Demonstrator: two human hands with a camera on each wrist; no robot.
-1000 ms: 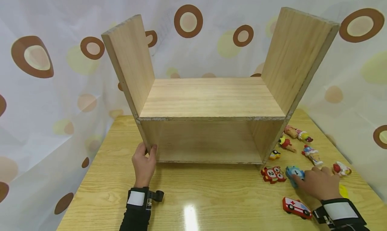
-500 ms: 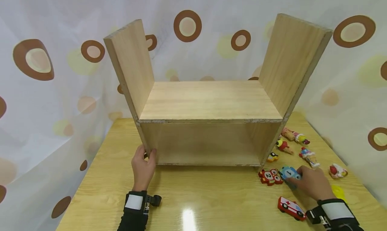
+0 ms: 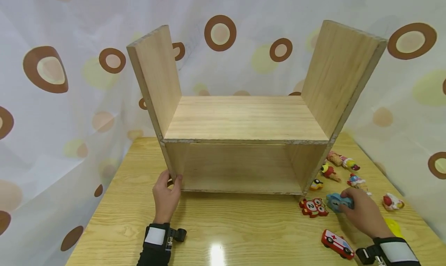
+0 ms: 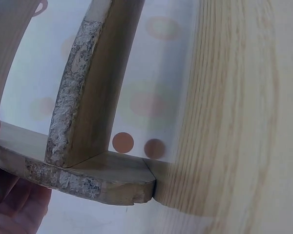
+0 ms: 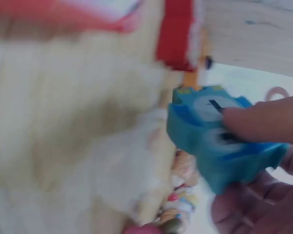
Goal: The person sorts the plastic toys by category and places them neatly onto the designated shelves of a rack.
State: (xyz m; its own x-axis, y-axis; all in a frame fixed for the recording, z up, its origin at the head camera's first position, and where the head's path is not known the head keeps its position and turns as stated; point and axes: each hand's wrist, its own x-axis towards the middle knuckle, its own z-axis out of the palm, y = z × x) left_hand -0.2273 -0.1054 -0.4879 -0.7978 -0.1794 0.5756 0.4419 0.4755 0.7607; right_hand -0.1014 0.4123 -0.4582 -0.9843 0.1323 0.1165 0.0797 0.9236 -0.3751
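A wooden two-level shelf unit stands in the middle of the table, its upper level open at the top. My left hand grips the lower part of its left side panel, thumb on the inner side. In the left wrist view, fingers show beyond the panel's rough front edge. To the right of the unit, my right hand pinches a blue owl-shaped toy block marked with a 1. The right wrist view shows the thumb on the toy's face and the other fingers behind it.
Left of the blue toy lies a red owl block marked 2. A toy ambulance is nearer the front. Several toy ice creams, a small yellow car and a yellow piece lie along the table's right side.
My right fingers have closed round the blue owl block, which has tilted and shifted slightly relative to the red one. My left hand keeps its grip on the panel.
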